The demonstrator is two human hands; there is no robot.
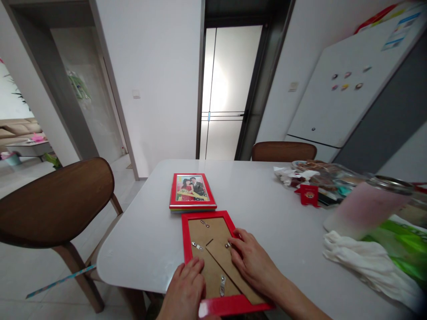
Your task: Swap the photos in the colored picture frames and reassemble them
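A red picture frame [230,306] lies face down at the near edge of the table, its brown backing board [213,229] showing. Small metal clips [196,246] sit around the board, and a stand flap is cut into its middle. My left hand [187,286] grips the frame's lower left side, fingers curled over the edge. At the right side, my right hand [251,262] holds the frame's edge with its fingertips on a metal clip [227,245]. Just beyond lies a stack of frames [193,205]; the top one, red, faces up with a photo of two people.
On the white table's [150,235] right side are a pink and white tumbler [367,206], a white cloth [363,266], a green bag [400,244], a red packet [309,195] and plastic-wrapped items. Brown chairs [60,200] stand left and behind [283,151].
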